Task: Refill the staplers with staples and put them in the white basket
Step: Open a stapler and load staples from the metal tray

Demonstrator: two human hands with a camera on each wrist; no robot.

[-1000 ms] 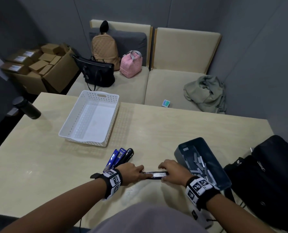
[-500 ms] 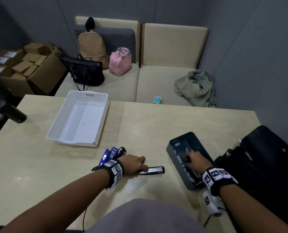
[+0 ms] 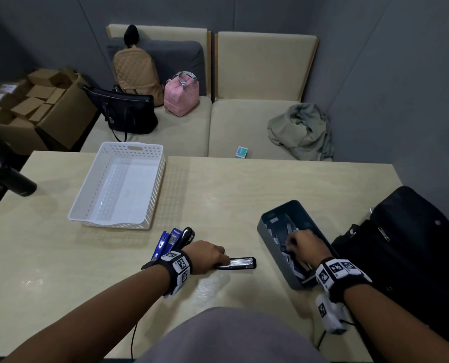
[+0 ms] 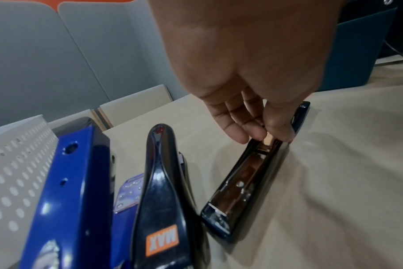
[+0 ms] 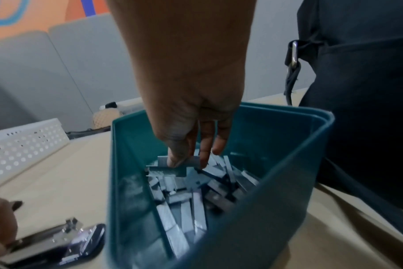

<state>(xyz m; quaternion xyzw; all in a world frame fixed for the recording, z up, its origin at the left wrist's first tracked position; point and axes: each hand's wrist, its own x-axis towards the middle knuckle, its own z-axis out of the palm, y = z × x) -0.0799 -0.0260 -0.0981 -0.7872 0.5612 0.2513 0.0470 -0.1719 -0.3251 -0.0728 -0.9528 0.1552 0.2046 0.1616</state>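
A black stapler (image 3: 237, 263) lies opened flat on the table, metal channel up (image 4: 244, 183). My left hand (image 3: 207, 256) holds it by its middle, fingertips (image 4: 253, 134) pinching its sides. Behind that wrist stand a blue stapler (image 3: 165, 241) (image 4: 74, 191) and a black MAX stapler (image 3: 186, 235) (image 4: 163, 182). My right hand (image 3: 303, 243) reaches into the teal bin (image 3: 267, 229) (image 5: 288, 182) of loose staple strips (image 5: 191, 200), thumb and fingers pinching one strip (image 5: 179, 162). The white basket (image 3: 87, 205) sits at the far left with nothing in it.
A black bag (image 3: 412, 244) lies right of the bin. A dark bottle (image 3: 11, 179) lies at the table's left edge. Beyond the table a bench holds bags (image 3: 131, 111), a pink lunch bag (image 3: 181, 94) and a green cloth (image 3: 302, 129).
My right hand left the open stapler, moved right into the teal bin and now pinches a staple strip. The left hand stayed on the stapler.
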